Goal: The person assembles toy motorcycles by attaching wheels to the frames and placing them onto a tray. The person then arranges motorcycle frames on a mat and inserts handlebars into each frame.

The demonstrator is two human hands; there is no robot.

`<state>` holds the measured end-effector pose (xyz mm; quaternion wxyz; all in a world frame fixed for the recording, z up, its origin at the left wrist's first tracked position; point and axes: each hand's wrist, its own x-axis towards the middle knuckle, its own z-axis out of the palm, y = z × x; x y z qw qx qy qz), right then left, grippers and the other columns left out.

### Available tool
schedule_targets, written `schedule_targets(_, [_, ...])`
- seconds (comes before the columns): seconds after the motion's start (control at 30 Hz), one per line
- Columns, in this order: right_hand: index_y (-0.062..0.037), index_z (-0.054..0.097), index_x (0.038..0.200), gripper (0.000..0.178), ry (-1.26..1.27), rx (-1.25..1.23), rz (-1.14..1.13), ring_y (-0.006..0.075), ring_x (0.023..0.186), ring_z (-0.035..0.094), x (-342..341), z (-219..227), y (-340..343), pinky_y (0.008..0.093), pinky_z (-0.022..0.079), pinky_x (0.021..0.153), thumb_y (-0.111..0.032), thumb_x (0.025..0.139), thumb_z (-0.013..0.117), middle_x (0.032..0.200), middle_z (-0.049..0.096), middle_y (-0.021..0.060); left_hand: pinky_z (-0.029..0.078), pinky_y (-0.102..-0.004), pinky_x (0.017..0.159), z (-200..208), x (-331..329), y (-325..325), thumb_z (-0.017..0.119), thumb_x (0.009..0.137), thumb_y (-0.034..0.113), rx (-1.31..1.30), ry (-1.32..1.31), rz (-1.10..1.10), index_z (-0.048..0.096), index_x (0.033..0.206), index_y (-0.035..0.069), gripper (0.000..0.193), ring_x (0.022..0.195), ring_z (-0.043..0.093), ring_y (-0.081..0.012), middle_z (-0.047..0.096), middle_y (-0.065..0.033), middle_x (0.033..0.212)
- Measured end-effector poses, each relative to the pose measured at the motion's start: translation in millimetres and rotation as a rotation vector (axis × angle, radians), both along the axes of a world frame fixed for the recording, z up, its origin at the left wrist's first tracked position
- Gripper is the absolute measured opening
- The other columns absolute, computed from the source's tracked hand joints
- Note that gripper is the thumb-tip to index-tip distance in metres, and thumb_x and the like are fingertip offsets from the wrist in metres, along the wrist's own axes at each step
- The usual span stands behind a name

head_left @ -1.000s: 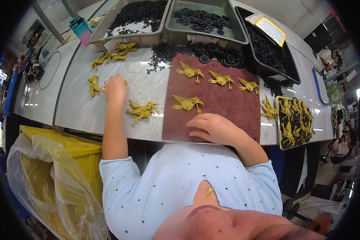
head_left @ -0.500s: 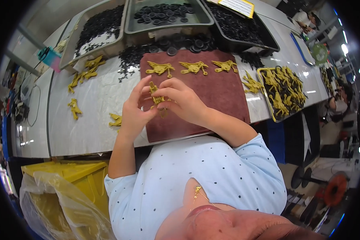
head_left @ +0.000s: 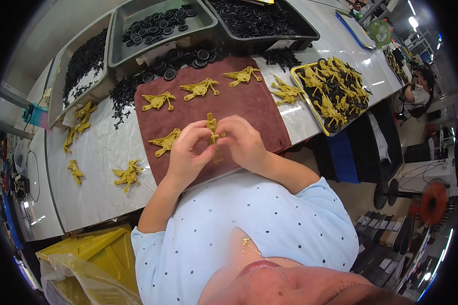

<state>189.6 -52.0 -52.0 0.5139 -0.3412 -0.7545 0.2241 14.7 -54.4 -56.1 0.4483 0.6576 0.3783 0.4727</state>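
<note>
Over a maroon cloth (head_left: 229, 109), both my hands pinch one yellow plastic frame-like part (head_left: 211, 123), held upright near the cloth's front. My left hand (head_left: 188, 155) grips it from the left with thumb and fingertips. From the right, the thumb and fingers of my right hand (head_left: 247, 145) close on it too; they hide its middle. Another yellow part (head_left: 164, 142) lies just left of my left hand. Beyond my hands, three similar yellow parts, the middle one (head_left: 200, 88) among them, lie in a row, each with small dark pieces fitted.
Behind the cloth stand a grey bin (head_left: 163, 48) of black wheels and a black bin (head_left: 259, 38) of small black parts. A left bin (head_left: 107, 76) holds more. Yellow parts fill a yellow-rimmed tray (head_left: 310, 114) at right; loose ones (head_left: 127, 175) lie left.
The whole view has turned, shifting the table leftward. My left fingers, earlier spread around the yellow part, now pinch it. The part is held upright between both hands. The yellow part beside my left hand has come into sight.
</note>
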Motion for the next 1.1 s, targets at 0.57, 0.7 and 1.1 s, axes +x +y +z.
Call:
schedule_targets(0.57, [-0.0031,0.056,0.093,0.011,0.04,-0.122,-0.235,0.0245,0.083,0.057,51,-1,-20,0.0318,0.046,0.076,-0.004,0.084,0.062,0.091,0.058,0.0106,0.05,-0.0307,0.08,-13,64,12,0.069,0.081,0.008,-0.006,-0.121,-0.167,0.06,0.096,0.003,0.019,0.093,0.063,-0.02,0.063,-0.0113,0.111])
schedule_targets(0.7, [-0.0014,0.054,0.097,0.007,0.34,-0.036,-0.465,0.0162,0.077,0.052,85,-13,-9,0.0256,0.043,0.074,-0.005,0.091,0.056,0.091,0.055,0.0052,0.051,-0.0253,0.076,-4,47,23,0.058,0.093,0.013,-0.364,-0.391,-0.02,0.056,0.102,0.003,0.013,0.089,0.062,-0.0115,0.063,-0.0091,0.11])
schedule_targets(1.1, [-0.0029,0.066,0.099,0.021,-0.727,0.01,-0.598,0.0311,0.085,0.058,158,-25,21,0.0382,0.047,0.075,0.001,0.079,0.06,0.089,0.061,0.013,0.046,-0.0338,0.07,-69,55,60,0.063,0.081,0.003,-0.157,-0.127,0.529,0.05,0.092,0.003,0.016,0.082,0.057,-0.0227,0.055,-0.0117,0.087])
